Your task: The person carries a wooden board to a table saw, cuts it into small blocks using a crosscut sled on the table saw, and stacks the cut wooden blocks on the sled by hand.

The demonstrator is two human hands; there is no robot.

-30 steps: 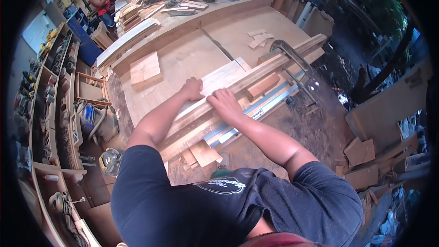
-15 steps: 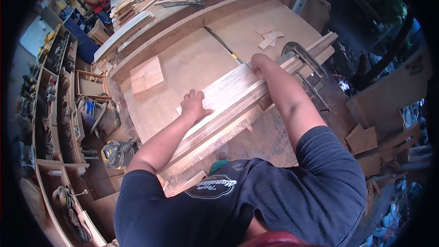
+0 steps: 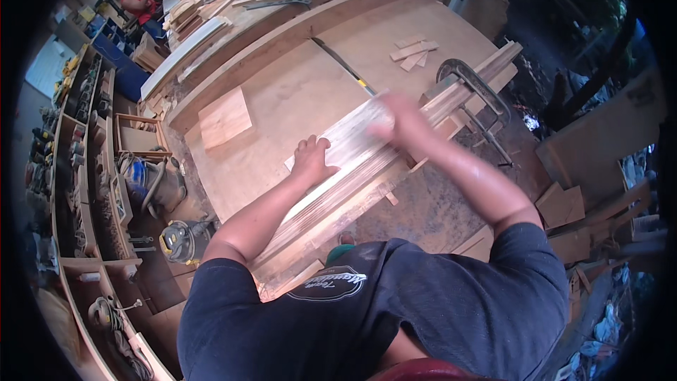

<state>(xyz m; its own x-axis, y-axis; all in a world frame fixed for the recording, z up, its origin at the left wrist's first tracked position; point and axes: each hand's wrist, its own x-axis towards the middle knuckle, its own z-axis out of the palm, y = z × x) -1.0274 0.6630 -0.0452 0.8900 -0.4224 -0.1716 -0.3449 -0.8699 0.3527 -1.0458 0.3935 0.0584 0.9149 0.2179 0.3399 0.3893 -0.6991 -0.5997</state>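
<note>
A pale wooden board [image 3: 349,134] lies at a slant along the near side of the worktable. My left hand [image 3: 314,161] grips it near its left end, the fingers bent toward its far edge and the thumb apart on top. Over the board's right part is my right hand [image 3: 398,121], smeared by motion, so its fingers cannot be made out. Beside the board's near edge runs a long layered wooden fence [image 3: 345,182]. A dark C-clamp [image 3: 486,95] sits on the fence's right end. Just beyond the board, a narrow dark strip with a yellow mark [image 3: 342,63] extends across the tabletop.
A square wooden piece [image 3: 226,118] lies at left on the worktable [image 3: 282,92]; several thin offcuts [image 3: 415,52] lie at right. Tool-filled shelves [image 3: 81,190] and a shop vacuum [image 3: 151,180] stand left. Another person [image 3: 137,3] is at the far left, near a cluttered bench [image 3: 247,7].
The board and my left hand have slid a little to the right. My right hand has come back toward me from the board's far right end. Another thin offcut shows in the pile.
</note>
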